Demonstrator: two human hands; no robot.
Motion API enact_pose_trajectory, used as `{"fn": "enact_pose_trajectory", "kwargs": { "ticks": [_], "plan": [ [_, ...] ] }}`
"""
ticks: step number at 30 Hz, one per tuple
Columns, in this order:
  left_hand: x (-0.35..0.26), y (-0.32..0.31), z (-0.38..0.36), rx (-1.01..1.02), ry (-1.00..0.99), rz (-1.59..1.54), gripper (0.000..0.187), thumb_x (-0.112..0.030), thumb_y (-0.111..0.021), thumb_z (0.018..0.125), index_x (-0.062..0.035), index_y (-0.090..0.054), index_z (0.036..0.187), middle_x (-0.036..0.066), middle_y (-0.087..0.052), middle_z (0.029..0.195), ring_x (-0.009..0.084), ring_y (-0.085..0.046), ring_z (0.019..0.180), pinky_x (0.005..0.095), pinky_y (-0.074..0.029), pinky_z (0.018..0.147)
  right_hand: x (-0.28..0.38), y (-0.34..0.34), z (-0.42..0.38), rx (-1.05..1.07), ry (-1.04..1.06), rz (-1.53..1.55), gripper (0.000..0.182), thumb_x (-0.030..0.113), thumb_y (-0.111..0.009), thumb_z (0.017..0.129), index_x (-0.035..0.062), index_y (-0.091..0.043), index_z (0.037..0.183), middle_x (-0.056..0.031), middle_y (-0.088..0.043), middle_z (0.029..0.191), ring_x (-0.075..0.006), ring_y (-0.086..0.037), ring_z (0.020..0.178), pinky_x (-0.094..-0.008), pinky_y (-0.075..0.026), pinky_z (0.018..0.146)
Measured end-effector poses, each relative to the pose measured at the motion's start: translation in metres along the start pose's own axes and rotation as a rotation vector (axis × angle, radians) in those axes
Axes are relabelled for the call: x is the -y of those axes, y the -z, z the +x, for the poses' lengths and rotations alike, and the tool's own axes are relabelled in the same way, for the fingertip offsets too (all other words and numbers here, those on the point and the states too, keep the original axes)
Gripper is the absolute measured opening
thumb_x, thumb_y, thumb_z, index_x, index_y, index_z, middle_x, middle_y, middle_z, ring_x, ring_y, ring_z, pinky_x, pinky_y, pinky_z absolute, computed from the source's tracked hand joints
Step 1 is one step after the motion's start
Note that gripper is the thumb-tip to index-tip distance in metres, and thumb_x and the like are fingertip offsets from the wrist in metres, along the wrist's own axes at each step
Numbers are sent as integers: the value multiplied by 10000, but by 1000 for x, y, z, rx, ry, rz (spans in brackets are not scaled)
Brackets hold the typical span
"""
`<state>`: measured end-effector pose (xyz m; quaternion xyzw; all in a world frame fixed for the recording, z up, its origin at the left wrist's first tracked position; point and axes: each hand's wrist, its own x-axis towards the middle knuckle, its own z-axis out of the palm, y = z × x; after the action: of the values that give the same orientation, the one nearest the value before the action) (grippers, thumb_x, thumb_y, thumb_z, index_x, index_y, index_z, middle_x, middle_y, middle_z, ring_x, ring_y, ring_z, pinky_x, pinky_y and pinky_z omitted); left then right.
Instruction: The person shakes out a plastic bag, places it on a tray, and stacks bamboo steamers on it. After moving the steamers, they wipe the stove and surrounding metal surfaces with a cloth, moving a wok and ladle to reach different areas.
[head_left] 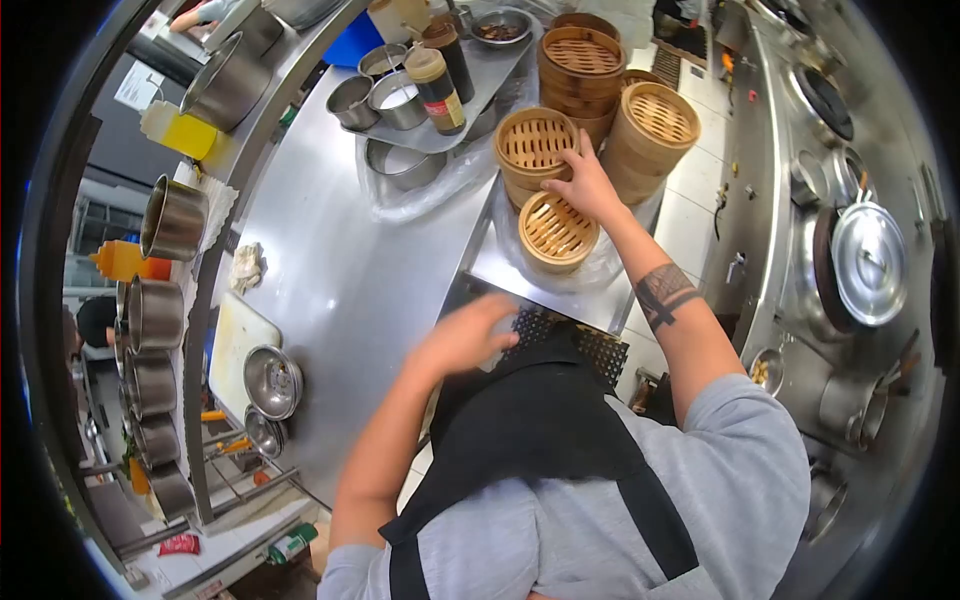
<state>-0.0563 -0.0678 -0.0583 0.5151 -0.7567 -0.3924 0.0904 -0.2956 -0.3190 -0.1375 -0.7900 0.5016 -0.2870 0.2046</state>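
My right hand (583, 182) reaches forward and grips the near right edge of a round bamboo steamer (535, 140) with a slatted lid. Just below that hand stands a smaller bamboo steamer (558, 230), its slatted top facing up. Taller stacks of bamboo steamers rise behind and to the right, one stack (655, 130) beside my right wrist. My left hand (470, 335) hovers in front of the black apron (540, 420), slightly blurred. Its fingers are loosely apart with nothing seen in them.
A steel counter (360, 270) spans the left, bearing a white cutting board (240, 345) and metal bowls (272, 382). Sauce bottles (437, 95) and metal pots stand on a raised tray. Cookware lines the right side, including a pan under a silver lid (870, 262).
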Motion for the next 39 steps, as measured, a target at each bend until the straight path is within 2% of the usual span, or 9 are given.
{"fn": "enact_pose_trajectory", "kwargs": {
  "ticks": [8, 16, 22, 26, 30, 32, 33, 34, 39],
  "plan": [
    [23, -64, -126, -371, 655, -499, 397, -246, -728, 960, -6, -672, 1271, 173, -709, 1226, 293, -694, 1112, 400, -541, 970, -13, 9, -1, 47, -32, 152, 519, 409, -829, 836, 74, -718, 1217, -349, -255, 1633, -443, -486, 1397, -427, -427, 1149],
    [34, -20, -193, -348, 394, -252, 425, -292, -740, 943, -53, -685, 1290, 156, -716, 1240, 307, -684, 1143, 404, -523, 1006, 41, 29, 5, -13, 103, -161, 673, 273, -806, 860, 22, -558, 1433, -302, -355, 1604, -452, -473, 1391, -494, -414, 1152],
    [-73, 164, -355, -1019, -34, 182, 391, -196, -790, 886, -12, -699, 1219, 142, -728, 1178, 297, -697, 1099, 388, -528, 978, 297, 108, 36, -14, 557, 365, 726, 114, -758, 907, 5, -427, 1543, -193, -544, 1497, -291, -556, 1362, -423, -445, 1117],
    [-123, 284, -464, -1582, -258, 964, 288, 35, -691, 894, 12, -679, 1181, 127, -711, 1113, 183, -692, 999, 329, -565, 891, 492, 137, 38, -35, 1119, 542, 748, 400, -693, 971, 21, -405, 1547, -166, -554, 1489, -278, -608, 1273, -423, -480, 1084],
    [-129, 415, -580, -1672, 88, 1067, 338, -127, -671, 961, -8, -641, 1276, 130, -718, 1137, 208, -702, 1024, 331, -549, 933, 680, 138, 57, 7, 1471, 638, 545, 340, -551, 1063, 22, -454, 1496, -134, -598, 1418, -239, -612, 1257, -378, -502, 1050],
    [-109, 443, -619, -1660, 224, 1095, 378, -194, -673, 989, -4, -624, 1312, 124, -719, 1145, 206, -696, 1032, 324, -540, 941, 770, 122, 83, 196, 1360, 821, 718, 609, -373, 1078, 40, -448, 1510, -165, -621, 1383, -260, -619, 1234, -396, -504, 1059],
    [-98, 449, -628, -1635, 392, 1167, 387, -203, -665, 972, -10, -630, 1306, 146, -721, 1151, 252, -702, 1051, 352, -543, 957, 817, 120, 92, 461, 998, 1081, 674, 579, -619, 998, 8, -545, 1347, -186, -595, 1345, -283, -614, 1176, -417, -531, 993],
    [-87, 451, -635, -1597, 563, 1227, 398, -213, -657, 955, -16, -637, 1300, 168, -723, 1157, 299, -709, 1070, 380, -547, 974, 861, 108, 117, 519, 949, 909, 917, 773, -347, 993, 12, -368, 1505, -191, -584, 1345, -305, -601, 1175, -432, -514, 1014],
    [-79, 448, -632, -1395, 807, 1114, 496, -332, -634, 958, -54, -604, 1367, 208, -701, 1227, 361, -667, 1146, 440, -510, 1025, 989, 45, 187, 560, 634, 552, 864, 710, -242, 1045, -35, -419, 1445, -248, -563, 1341, -392, -611, 1132, -508, -528, 970]
  ]
}}
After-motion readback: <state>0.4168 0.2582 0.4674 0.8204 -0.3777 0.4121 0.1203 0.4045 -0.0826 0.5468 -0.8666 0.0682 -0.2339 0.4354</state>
